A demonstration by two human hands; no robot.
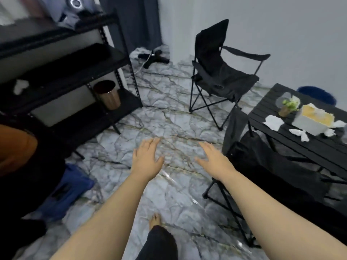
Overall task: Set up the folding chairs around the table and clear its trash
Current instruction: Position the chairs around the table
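Observation:
An unfolded black folding chair (223,76) stands by the white wall, left of the black slatted table (298,141). A second black folding chair (262,166) stands against the table's near side. On the table lie crumpled white tissues (274,122), a white tissue box (311,120) and a small potted plant (289,106). My left hand (148,158) and my right hand (216,160) hover palm-down over the marble floor, fingers spread, holding nothing. My right hand is just left of the near chair, not touching it.
A black metal shelf unit (71,76) fills the left side, with a copper-coloured bin (109,94) on its low shelf. A blue bag (69,188) lies on the floor at left. A black stand and cable (154,57) sit in the far corner. My bare foot (155,220) is below.

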